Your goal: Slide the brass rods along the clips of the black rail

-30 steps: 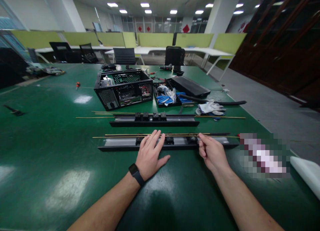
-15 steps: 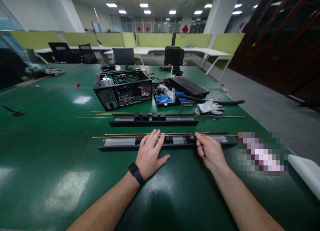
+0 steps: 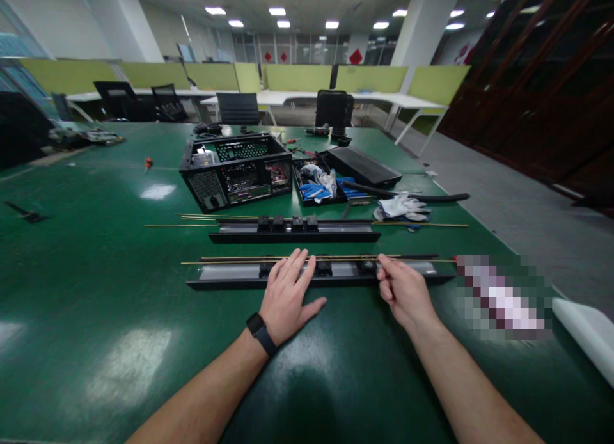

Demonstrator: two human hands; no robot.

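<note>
Rods [image 3: 345,260]: thin and gold-coloured, lying lengthwise over the near black trough [image 3: 230,285], passing above its dark blocks [image 3: 326,269].
Left hand [image 3: 289,297]: resting palm down, fingers spreading loosely across the rods, clutching nothing.
Right hand [image 3: 405,287]: pinching between thumb and forefinger at the rods; I'm not able to tell how many.
Table [image 3: 119,277]: shining dark green, throwing back pale light, bearing a second trough [image 3: 297,238] just beyond, with an open computer case [image 3: 211,189] and a white glove [image 3: 401,205] farther back.
Desks [image 3: 283,96]: standing beyond the table, with yellow-green dividers [image 3: 297,77] rising behind and black chairs [image 3: 237,107] waiting nearby.
Cabinet [image 3: 522,92]: looming in dark wood above the grey floor [image 3: 503,214].
</note>
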